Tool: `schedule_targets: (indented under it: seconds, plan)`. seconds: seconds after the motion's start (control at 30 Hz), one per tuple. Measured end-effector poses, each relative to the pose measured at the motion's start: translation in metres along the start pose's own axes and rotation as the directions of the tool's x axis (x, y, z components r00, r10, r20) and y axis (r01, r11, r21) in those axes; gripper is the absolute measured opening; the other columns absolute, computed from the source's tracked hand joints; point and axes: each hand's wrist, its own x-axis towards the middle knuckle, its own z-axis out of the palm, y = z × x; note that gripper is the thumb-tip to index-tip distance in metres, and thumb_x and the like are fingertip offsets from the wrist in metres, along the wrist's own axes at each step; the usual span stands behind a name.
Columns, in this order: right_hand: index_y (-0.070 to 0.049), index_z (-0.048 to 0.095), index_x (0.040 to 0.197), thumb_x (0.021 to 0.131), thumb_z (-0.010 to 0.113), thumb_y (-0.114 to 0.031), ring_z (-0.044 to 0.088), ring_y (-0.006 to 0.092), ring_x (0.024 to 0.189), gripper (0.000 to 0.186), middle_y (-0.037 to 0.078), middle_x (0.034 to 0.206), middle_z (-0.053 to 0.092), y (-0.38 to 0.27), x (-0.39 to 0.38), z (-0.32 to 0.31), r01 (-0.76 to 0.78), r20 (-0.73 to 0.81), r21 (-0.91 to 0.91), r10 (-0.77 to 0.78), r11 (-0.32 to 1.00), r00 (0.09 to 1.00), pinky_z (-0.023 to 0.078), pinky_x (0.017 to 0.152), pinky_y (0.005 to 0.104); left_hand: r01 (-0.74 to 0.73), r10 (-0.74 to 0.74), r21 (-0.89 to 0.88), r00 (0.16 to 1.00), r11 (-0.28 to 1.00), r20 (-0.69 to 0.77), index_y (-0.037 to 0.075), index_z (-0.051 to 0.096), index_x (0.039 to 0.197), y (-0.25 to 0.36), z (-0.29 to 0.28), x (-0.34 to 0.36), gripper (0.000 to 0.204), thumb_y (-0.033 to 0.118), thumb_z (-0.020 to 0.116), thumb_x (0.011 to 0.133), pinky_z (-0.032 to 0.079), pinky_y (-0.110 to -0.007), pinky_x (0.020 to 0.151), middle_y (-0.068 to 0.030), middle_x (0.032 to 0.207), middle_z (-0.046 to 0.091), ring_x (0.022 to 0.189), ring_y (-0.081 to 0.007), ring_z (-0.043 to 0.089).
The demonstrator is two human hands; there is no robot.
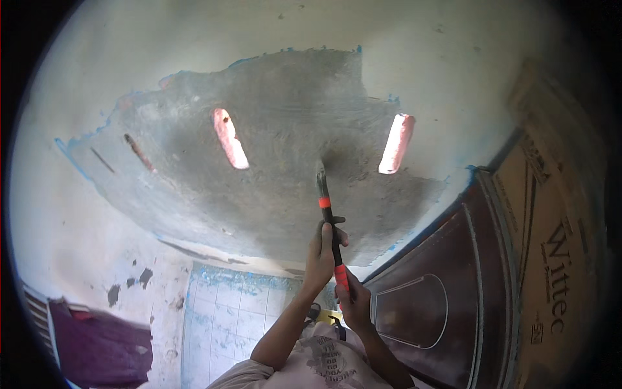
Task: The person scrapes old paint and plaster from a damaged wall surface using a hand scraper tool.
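Note:
Both my hands are wrapped around a hammer (324, 192) with a black handle and red-orange bands. My left hand (322, 249) grips the middle of the handle, its thumb lying along it and fingertips showing on the far side. Lower down, my right hand (356, 302) closes on the red grip near the end. The hammer's dark, narrow-looking head points up at a rough grey cement patch (291, 91) on the wall; I cannot tell whether it touches. Two reddish-pink exposed strips, the left strip (230, 139) and the right strip (396, 144), flank the head.
Pale painted wall (440, 39) surrounds the patch, with blue paint at its ragged edge. A dark reddish-brown panelled door (414, 311) is at lower right, beside a large brown cardboard sheet (557, 259). Pale floor tiles (227, 311) and purple cloth (97, 343) lie below left.

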Motion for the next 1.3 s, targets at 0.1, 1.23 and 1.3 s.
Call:
schedule_targets:
  seconds: [0.1, 1.23, 1.3]
  plan:
    - [0.002, 0.051, 0.145, 0.103, 0.057, -0.023, 0.057, 0.0085, 0.071, 0.049, 0.003, 0.080, 0.061, 0.014, -0.007, -0.002, -0.037, 0.128, 0.050, 0.030, 0.998, 0.991, 0.048, 0.066, 0.0269, -0.008, 0.008, -0.020, 1.000, 1.000, 0.009, 0.000, 0.050, 0.121, -0.012, -0.007, -0.015, 0.042, 0.036, 0.030, 0.114, 0.050, -0.031, 0.082, -0.0052, 0.086, 0.060, 0.085, -0.0137, 0.061]
    - [0.007, 0.047, 0.138, 0.096, 0.066, -0.005, 0.068, 0.0219, 0.080, 0.047, 0.017, 0.103, 0.065, -0.171, 0.196, 0.062, 0.540, -0.310, -0.531, -0.743, 0.653, 0.593, 0.055, 0.066, 0.0319, -0.064, 0.075, -0.049, 0.953, 0.997, 0.292, -0.001, 0.046, 0.126, 0.022, -0.036, -0.023, 0.028, 0.023, 0.039, 0.112, 0.033, -0.023, 0.042, -0.0013, 0.064, 0.051, 0.045, -0.0054, 0.041]
    - [0.006, 0.044, 0.143, 0.095, 0.065, -0.003, 0.065, 0.0198, 0.068, 0.053, 0.016, 0.093, 0.067, -0.171, 0.193, 0.072, 0.552, -0.399, -0.472, -0.725, 0.687, 0.562, 0.052, 0.063, 0.0310, -0.045, 0.054, -0.041, 0.966, 0.998, 0.251, -0.001, 0.045, 0.128, 0.014, -0.038, -0.023, 0.029, 0.022, 0.039, 0.112, 0.033, -0.024, 0.042, -0.0008, 0.063, 0.051, 0.046, -0.0052, 0.042]
